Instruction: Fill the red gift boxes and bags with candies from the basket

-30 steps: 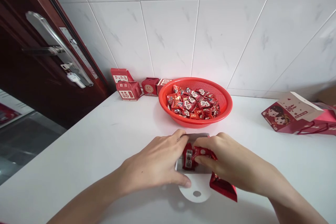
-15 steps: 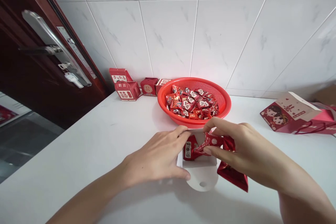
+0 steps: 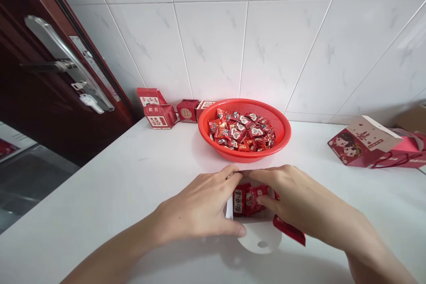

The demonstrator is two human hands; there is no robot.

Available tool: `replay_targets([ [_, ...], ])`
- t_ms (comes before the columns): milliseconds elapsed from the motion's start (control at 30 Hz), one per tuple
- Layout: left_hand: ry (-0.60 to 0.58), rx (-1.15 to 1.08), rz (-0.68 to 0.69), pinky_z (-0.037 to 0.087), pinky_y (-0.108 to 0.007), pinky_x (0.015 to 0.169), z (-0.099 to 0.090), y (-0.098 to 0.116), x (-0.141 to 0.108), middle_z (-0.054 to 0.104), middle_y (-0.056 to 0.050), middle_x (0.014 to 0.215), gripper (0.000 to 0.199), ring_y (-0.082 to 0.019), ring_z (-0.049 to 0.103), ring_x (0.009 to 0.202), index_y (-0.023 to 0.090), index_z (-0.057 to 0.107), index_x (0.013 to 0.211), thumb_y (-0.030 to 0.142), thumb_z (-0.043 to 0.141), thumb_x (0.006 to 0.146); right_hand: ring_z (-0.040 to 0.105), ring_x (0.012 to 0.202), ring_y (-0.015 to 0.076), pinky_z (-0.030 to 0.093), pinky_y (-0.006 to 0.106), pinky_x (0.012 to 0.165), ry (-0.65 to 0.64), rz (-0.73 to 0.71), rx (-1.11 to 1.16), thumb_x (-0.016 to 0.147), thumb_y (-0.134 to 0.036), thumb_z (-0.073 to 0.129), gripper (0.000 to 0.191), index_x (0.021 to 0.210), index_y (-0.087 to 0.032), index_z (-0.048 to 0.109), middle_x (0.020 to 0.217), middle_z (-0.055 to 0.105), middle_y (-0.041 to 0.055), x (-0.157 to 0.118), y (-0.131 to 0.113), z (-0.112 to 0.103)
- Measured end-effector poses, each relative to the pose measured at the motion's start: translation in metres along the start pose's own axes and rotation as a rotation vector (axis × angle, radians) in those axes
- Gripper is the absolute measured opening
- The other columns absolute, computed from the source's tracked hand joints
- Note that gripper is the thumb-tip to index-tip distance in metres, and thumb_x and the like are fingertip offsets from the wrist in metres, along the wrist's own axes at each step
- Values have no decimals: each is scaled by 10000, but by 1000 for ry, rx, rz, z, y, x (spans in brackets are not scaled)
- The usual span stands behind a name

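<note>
**Right packet is now lying down inside the box**

You're now having the right packet (image 3: 254,202) lying low in the white-lined box (image 3: 229,208), just beside the left packet (image 3: 238,202); half a second ago your right hand (image 3: 306,204) was holding it up at the box's right side. That appears to be giving you two packets side by side within the walls, with bare floor showing on the near side.

Your right grip is spreading at thumb and index finger: the thumb is resting on the right packet, the index finger is reaching toward the far edge. Your lower fingers seem to be keeping an outer packet (image 3: 289,230) against the palm, outside the box; the contact itself is hidden.

Your left hand (image 3: 196,206) is clasping the box's left side, fingers at the far edge, thumb touching the near flap (image 3: 258,238).

The box is sitting on the near middle of the worktop (image 3: 149,186), while the red basket (image 3: 244,155) of sweets (image 3: 238,131) is standing beyond it on the far side.
</note>
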State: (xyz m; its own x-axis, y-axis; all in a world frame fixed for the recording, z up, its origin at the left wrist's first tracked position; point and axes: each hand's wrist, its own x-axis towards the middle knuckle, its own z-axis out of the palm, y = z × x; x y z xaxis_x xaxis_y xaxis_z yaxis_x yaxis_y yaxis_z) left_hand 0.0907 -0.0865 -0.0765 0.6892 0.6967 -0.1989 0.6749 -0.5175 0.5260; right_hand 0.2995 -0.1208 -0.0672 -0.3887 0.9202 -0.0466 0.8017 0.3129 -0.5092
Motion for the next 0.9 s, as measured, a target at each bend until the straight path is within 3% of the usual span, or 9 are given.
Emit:
replay_targets([
  [100, 8, 0, -17, 481, -337, 742, 2, 0, -1, 636, -37, 1243, 533, -285, 675, 966, 262, 646, 1173, 474, 792, 706, 551, 560, 142, 378, 258, 540, 46, 1, 33, 847, -106, 526, 217, 877, -224, 705, 720, 693, 15, -1, 2, -4],
  [200, -8, 23, -39, 486, -345, 744, 3, -2, -1, 605, -48, 1330, 570, -276, 675, 937, 262, 636, 1215, 504, 773, 718, 482, 482, 118, 350, 241, 479, 148, 5, 144, 914, -234, 563, 139, 829, -216, 671, 598, 626, -17, -3, 0, -10],
  [333, -9, 49, -46, 501, -357, 784, 4, -3, -1, 543, -56, 1448, 670, -299, 668, 1007, 278, 615, 1312, 572, 750, 726, 406, 469, 89, 320, 217, 437, 307, -21, 358, 958, -334, 554, 280, 716, -195, 571, 543, 512, -43, -3, -4, -17],
  [500, -5, 22, -59, 509, -345, 770, 2, -2, 0, 603, -31, 1351, 672, -294, 682, 995, 302, 609, 1337, 552, 761, 732, 414, 493, 67, 332, 187, 429, 157, -68, 647, 901, -187, 558, 111, 790, -190, 552, 634, 517, -56, 1, -2, -18],
  [633, -15, 41, -68, 511, -366, 853, 0, -2, 0, 567, -52, 1407, 716, -332, 644, 1117, 286, 579, 1373, 563, 760, 738, 518, 593, 86, 424, 191, 518, 72, -87, 549, 891, -137, 581, 67, 904, -202, 593, 752, 618, -40, 1, 1, -15],
  [733, -20, 30, -68, 511, -362, 846, 0, -1, 0, 561, -47, 1412, 668, -328, 642, 1117, 293, 597, 1330, 549, 764, 736, 543, 613, 99, 432, 210, 541, 106, -96, 370, 908, -139, 597, 67, 898, -205, 606, 777, 637, -29, 1, 2, -11],
  [800, -16, 6, -51, 510, -344, 812, -1, -1, 1, 605, -23, 1326, 579, -303, 657, 1074, 302, 625, 1257, 518, 769, 738, 533, 632, 101, 425, 219, 562, 144, -176, 242, 907, -102, 605, 114, 841, -195, 610, 790, 619, -18, 2, 1, -8],
  [900, 1, -21, -34, 502, -326, 777, -1, -1, 1, 642, -11, 1210, 529, -279, 666, 1018, 294, 641, 1189, 493, 789, 722, 538, 668, 102, 422, 225, 590, 47, -342, 100, 915, -31, 586, 235, 726, -170, 597, 834, 611, 8, 2, 2, -2],
])
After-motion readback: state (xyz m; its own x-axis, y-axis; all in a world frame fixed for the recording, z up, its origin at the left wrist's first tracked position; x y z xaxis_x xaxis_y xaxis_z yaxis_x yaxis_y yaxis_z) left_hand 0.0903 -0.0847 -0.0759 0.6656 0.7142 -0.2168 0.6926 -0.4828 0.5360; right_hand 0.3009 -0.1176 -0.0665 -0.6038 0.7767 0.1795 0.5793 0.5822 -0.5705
